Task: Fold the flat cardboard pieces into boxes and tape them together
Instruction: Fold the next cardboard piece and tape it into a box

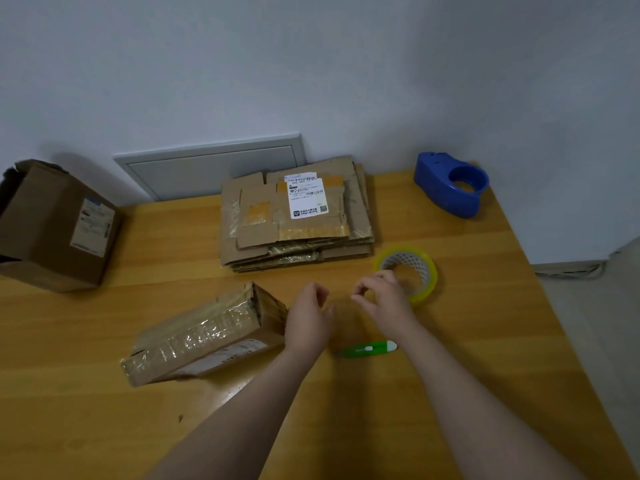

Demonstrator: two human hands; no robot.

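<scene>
Glossy wood table point(450, 237); matt cardboard stack point(298, 216); dispenser point(450, 183) probably plastic.

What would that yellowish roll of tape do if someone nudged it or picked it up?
The tape roll lies flat with its hole facing up, so a nudge would probably slide it across the wooden table rather than roll it. Its open core should make it light and easy to hook with fingers.

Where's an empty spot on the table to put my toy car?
Bare wood lies between the big open box and the flat cardboard stack, along the near edge in front of the taped box, and right of the tape roll. It is crowded around the left hand, right hand and green cutter.
</scene>
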